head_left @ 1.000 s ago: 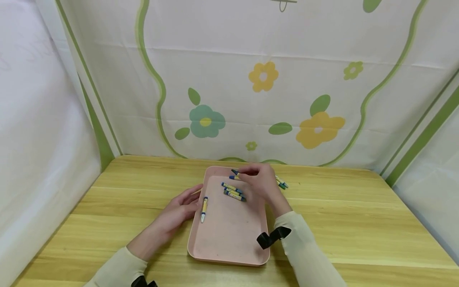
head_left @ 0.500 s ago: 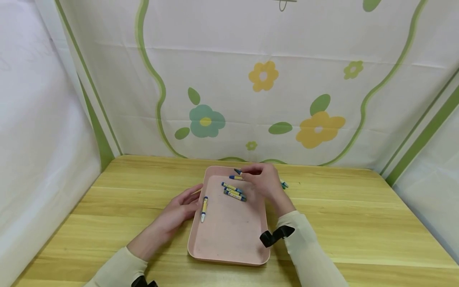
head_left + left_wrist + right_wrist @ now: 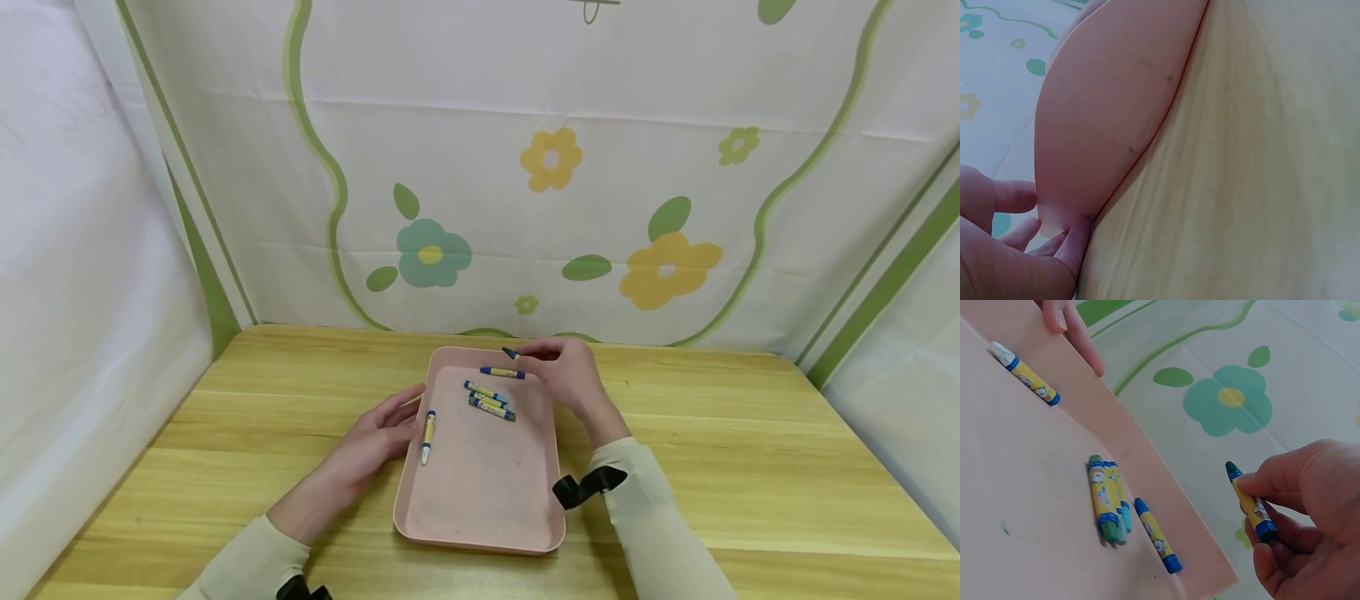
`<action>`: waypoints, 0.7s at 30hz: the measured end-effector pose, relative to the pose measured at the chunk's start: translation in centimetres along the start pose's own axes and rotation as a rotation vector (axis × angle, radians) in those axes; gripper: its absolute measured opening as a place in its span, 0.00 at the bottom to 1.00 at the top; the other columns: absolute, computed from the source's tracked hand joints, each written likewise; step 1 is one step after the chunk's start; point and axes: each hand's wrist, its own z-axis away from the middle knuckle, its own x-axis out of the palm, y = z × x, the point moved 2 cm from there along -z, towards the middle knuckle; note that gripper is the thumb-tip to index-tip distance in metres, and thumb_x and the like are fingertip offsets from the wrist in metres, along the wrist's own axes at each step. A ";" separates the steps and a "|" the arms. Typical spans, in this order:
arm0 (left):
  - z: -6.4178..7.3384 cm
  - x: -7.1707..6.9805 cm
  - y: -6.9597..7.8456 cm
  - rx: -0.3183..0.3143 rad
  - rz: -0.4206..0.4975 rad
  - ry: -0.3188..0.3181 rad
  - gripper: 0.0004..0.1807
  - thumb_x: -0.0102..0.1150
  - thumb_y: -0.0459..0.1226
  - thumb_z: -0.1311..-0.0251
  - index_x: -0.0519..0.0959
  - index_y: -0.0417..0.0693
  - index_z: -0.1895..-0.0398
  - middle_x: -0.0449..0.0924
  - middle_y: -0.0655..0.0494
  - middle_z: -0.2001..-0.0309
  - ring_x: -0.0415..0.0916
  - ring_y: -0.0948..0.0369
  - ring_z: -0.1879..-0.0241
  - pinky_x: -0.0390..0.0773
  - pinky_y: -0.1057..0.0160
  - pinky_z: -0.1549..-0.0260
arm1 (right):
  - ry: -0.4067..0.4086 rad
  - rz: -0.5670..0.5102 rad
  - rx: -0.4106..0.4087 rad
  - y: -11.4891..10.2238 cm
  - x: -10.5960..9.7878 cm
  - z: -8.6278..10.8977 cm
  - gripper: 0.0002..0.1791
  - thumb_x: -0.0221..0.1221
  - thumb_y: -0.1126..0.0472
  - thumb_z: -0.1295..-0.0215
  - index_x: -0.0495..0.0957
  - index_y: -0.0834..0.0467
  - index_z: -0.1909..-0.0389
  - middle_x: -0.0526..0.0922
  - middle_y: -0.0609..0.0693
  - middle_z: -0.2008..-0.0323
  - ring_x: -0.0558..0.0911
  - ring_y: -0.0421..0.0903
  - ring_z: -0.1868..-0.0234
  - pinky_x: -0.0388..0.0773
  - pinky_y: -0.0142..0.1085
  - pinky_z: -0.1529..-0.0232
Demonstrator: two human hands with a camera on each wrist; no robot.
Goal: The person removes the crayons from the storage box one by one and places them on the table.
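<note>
My right hand (image 3: 570, 375) pinches a dark green crayon (image 3: 1251, 503) between thumb and fingers, over the far right corner of the pink tray (image 3: 487, 492). Below it inside the tray lies a blue crayon (image 3: 502, 372). A small cluster of green and light blue crayons (image 3: 1105, 499) rests side by side a little nearer, all in yellow wrappers. Along the tray's left wall lies a white crayon (image 3: 428, 437). My left hand (image 3: 375, 442) touches the outside of that left wall with its fingers, as the left wrist view (image 3: 1075, 247) confirms.
The tray stands on a wooden table (image 3: 750, 467). Close behind the table's far edge hangs a white cloth (image 3: 480, 183) printed with flowers, and cloth panels (image 3: 90, 250) flank both sides. A black strap (image 3: 588, 486) sits on the right sleeve.
My right hand has drifted right with the dark green crayon, exposing the whole blue crayon. The crayons seen earlier beyond the tray's right edge are out of sight behind the hand. My left hand stays put.
</note>
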 end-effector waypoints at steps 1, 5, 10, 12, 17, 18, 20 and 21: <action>0.0 0.0 0.0 0.000 -0.001 0.000 0.36 0.54 0.33 0.23 0.58 0.51 0.15 0.57 0.40 0.16 0.60 0.45 0.18 0.70 0.53 0.28 | 0.002 -0.001 -0.006 0.1 -0.2 0.0 0.10 0.69 0.58 0.29 0.91 0.53 0.50 0.90 0.53 0.47 0.86 0.50 0.49 0.84 0.36 0.54; 0.0 -0.1 0.0 0.000 0.000 -0.003 0.35 0.54 0.33 0.22 0.58 0.51 0.15 0.57 0.40 0.16 0.60 0.45 0.19 0.71 0.55 0.29 | 0.020 -0.009 -0.017 0.7 -1.3 -0.2 0.11 0.67 0.59 0.27 0.91 0.55 0.49 0.89 0.55 0.46 0.85 0.52 0.47 0.84 0.37 0.52; -0.1 -0.1 -0.1 0.004 0.001 -0.004 0.35 0.53 0.33 0.22 0.58 0.51 0.15 0.57 0.40 0.16 0.60 0.45 0.19 0.72 0.58 0.31 | 0.045 -0.016 -0.024 1.2 -2.7 -0.3 0.12 0.67 0.58 0.27 0.91 0.56 0.48 0.90 0.57 0.46 0.86 0.52 0.46 0.83 0.38 0.50; -0.1 -0.1 -0.1 0.003 0.000 -0.004 0.35 0.53 0.33 0.22 0.58 0.51 0.15 0.57 0.41 0.16 0.61 0.45 0.19 0.72 0.57 0.30 | 0.056 -0.021 -0.030 1.4 -3.3 -0.3 0.12 0.68 0.58 0.28 0.91 0.56 0.48 0.90 0.58 0.47 0.87 0.49 0.50 0.83 0.36 0.52; 0.0 -0.1 -0.1 0.001 -0.006 0.000 0.35 0.54 0.34 0.22 0.58 0.52 0.15 0.57 0.41 0.16 0.61 0.45 0.19 0.71 0.53 0.28 | 0.072 -0.032 -0.032 2.0 -4.2 -0.4 0.13 0.68 0.57 0.28 0.90 0.58 0.48 0.90 0.58 0.49 0.86 0.43 0.54 0.83 0.35 0.56; -0.1 -0.1 -0.1 0.000 -0.006 0.001 0.35 0.54 0.34 0.22 0.58 0.52 0.15 0.58 0.41 0.16 0.61 0.45 0.19 0.71 0.53 0.28 | 0.075 -0.036 -0.028 2.1 -4.3 -0.4 0.13 0.68 0.57 0.28 0.90 0.58 0.48 0.90 0.59 0.49 0.86 0.44 0.53 0.83 0.35 0.55; -0.1 -0.1 0.0 -0.001 -0.007 0.007 0.35 0.54 0.34 0.22 0.59 0.52 0.15 0.58 0.41 0.17 0.62 0.45 0.19 0.72 0.54 0.29 | 0.083 -0.030 -0.022 2.4 -4.5 -0.5 0.13 0.68 0.57 0.28 0.90 0.58 0.48 0.91 0.58 0.49 0.86 0.47 0.50 0.83 0.35 0.55; -0.1 0.0 0.0 -0.002 -0.007 0.007 0.35 0.54 0.34 0.22 0.59 0.52 0.15 0.58 0.41 0.17 0.62 0.45 0.19 0.72 0.54 0.29 | 0.087 -0.026 -0.018 2.5 -4.5 -0.5 0.13 0.68 0.57 0.28 0.90 0.58 0.49 0.91 0.58 0.49 0.86 0.48 0.50 0.83 0.34 0.55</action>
